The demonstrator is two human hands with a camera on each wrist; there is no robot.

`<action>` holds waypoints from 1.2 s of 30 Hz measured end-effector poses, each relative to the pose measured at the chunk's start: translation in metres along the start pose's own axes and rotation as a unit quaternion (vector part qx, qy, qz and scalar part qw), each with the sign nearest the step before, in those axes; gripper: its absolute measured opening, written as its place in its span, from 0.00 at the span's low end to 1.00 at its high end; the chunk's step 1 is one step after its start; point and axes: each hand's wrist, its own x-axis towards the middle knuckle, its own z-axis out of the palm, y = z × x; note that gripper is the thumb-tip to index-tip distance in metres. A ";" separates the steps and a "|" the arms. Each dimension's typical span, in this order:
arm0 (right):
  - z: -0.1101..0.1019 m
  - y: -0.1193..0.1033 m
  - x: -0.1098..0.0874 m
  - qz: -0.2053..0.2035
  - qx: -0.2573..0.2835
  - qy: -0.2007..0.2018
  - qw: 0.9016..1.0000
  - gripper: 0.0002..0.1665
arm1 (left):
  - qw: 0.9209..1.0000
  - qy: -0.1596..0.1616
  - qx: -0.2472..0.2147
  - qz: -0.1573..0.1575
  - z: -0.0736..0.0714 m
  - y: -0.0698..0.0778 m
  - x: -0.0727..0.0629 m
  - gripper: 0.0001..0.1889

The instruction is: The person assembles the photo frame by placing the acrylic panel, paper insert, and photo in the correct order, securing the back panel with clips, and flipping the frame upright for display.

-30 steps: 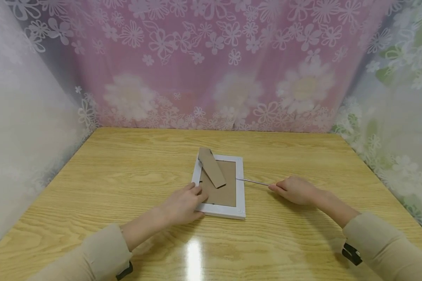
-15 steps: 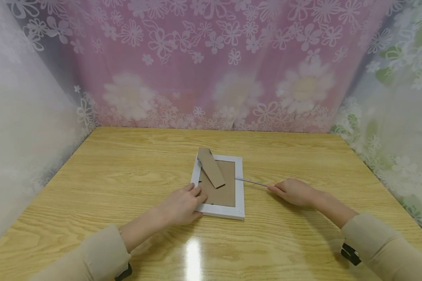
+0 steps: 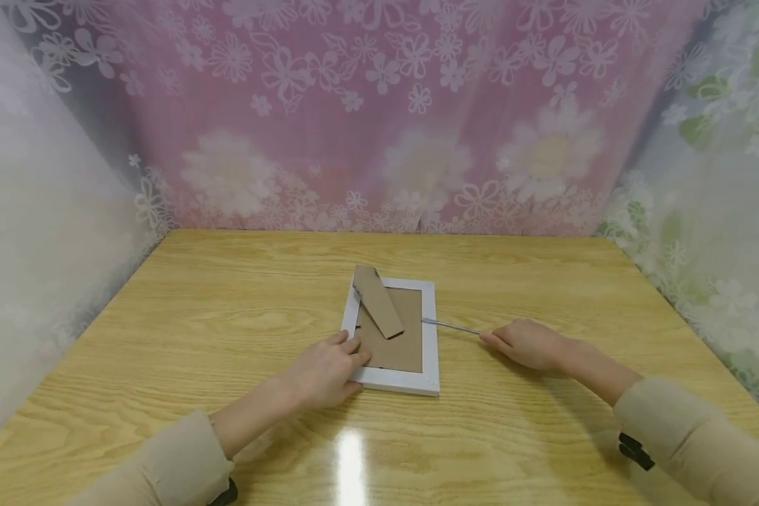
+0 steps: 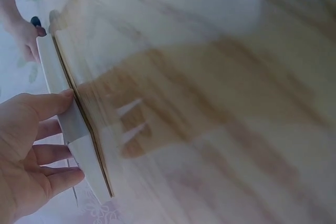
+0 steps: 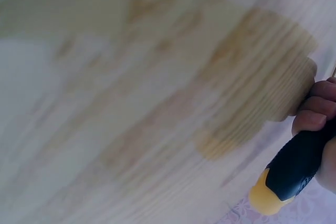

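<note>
A white picture frame (image 3: 430,351) lies face down on the wooden table, its brown backing board (image 3: 395,357) showing. A cardboard stand leg (image 3: 379,302) slants across the upper left of that board. My left hand (image 3: 325,369) grips the frame's lower left corner, thumb against the side and fingers over the back; the left wrist view shows the frame's white side (image 4: 73,114) between them. My right hand (image 3: 528,344) holds a screwdriver by its black and yellow handle (image 5: 294,163). Its thin metal shaft (image 3: 457,327) reaches left, with the tip at the frame's right inner edge.
The wood-grain table (image 3: 240,295) stretches out around the frame. Behind it hangs a pink flowered curtain (image 3: 354,140), with pale curtains at the left (image 3: 57,211) and right (image 3: 721,211). Light glares on the near tabletop.
Almost nothing differs. The frame, both hands and the screwdriver appear very slightly further left, while the hold of each hand stays the same.
</note>
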 end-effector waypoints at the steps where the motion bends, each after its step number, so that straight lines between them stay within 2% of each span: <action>1: -0.001 0.000 0.000 -0.001 -0.001 0.001 1.000 0.24 | 1.000 0.000 -0.002 0.000 -0.001 0.000 0.000 0.24; 14: -0.011 -0.008 0.001 -0.010 -0.004 -0.016 1.000 0.24 | 1.000 -0.018 -0.013 -0.006 -0.007 -0.002 -0.001 0.23; 22: -0.013 -0.011 0.001 0.008 -0.009 -0.028 1.000 0.24 | 1.000 -0.024 -0.008 0.001 -0.006 -0.003 0.000 0.22; 30: -0.014 -0.015 0.001 0.005 -0.027 -0.019 0.999 0.24 | 0.999 -0.032 -0.003 0.003 -0.005 -0.003 0.001 0.23; 36: -0.017 -0.018 0.001 0.001 -0.039 -0.028 0.999 0.24 | 0.999 -0.040 -0.009 -0.003 -0.005 -0.002 0.000 0.23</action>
